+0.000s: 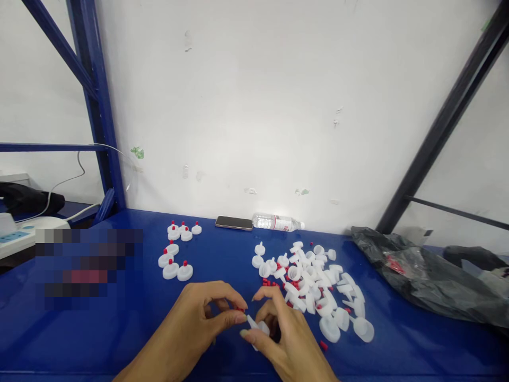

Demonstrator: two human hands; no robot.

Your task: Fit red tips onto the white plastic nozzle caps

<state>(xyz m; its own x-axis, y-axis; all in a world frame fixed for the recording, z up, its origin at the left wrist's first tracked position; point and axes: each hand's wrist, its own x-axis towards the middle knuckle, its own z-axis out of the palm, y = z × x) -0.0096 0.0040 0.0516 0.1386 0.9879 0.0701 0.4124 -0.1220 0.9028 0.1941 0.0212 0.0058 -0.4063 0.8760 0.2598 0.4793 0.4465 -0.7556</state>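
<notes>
Low over the front of the blue table, my left hand (210, 313) pinches a small red cap (240, 309) between thumb and forefinger. Just to its right, my right hand (278, 329) is closed around a white nozzle lid (260, 327), its narrow spout tilted up toward the red cap. The spout tip and the cap are very close; whether they touch I cannot tell. On the right lies a heap of loose white nozzle lids (306, 273) with red caps (324, 345) scattered among them. To the left stand several white lids with red caps on their spouts (185, 271).
A phone (234, 223) and a clear plastic bottle (277, 222) lie along the wall at the back. A black plastic bag (421, 286) covers the right side. On the left are a blue metal post (97, 106) and a white power strip (35, 233).
</notes>
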